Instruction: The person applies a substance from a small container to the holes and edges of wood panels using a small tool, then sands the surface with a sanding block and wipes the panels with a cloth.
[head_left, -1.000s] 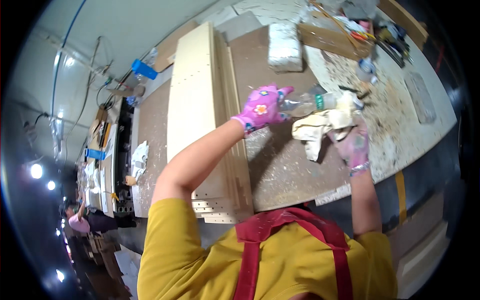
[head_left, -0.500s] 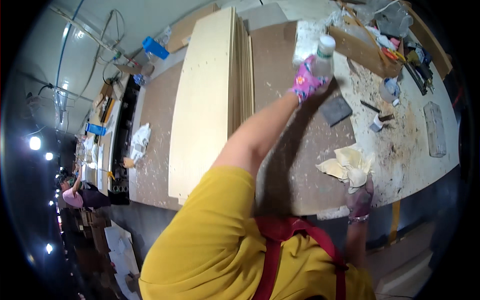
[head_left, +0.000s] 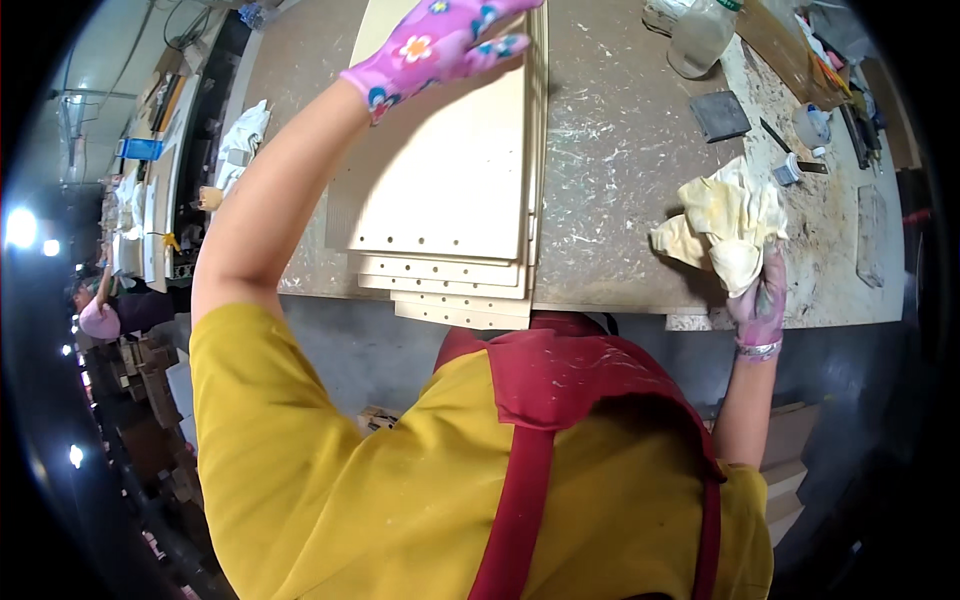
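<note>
My left hand (head_left: 440, 48), in a pink flowered glove, hovers over or rests on a stack of pale wooden boards (head_left: 435, 180). Its visible fingers are stretched out, with nothing in them. Several boards stick out stepwise toward the near table edge, with small round holes along their ends. My right hand (head_left: 762, 300), also gloved, grips a crumpled cream cloth (head_left: 735, 215) above the table's right side. A clear plastic bottle (head_left: 700, 42) with a green-and-white top stands at the far right, apart from both hands.
A dark square block (head_left: 720, 117), a small white-and-blue container (head_left: 788, 172) and a clear flat bottle (head_left: 869, 235) lie on the stained tabletop (head_left: 610, 200). A cardboard box (head_left: 785, 55) sits at the far right. Another person (head_left: 98, 315) works at the far left.
My left hand has let go of the bottle and swung left over the boards. The board stack's near end now looks stepped. My right hand still holds the cloth, lifted slightly.
</note>
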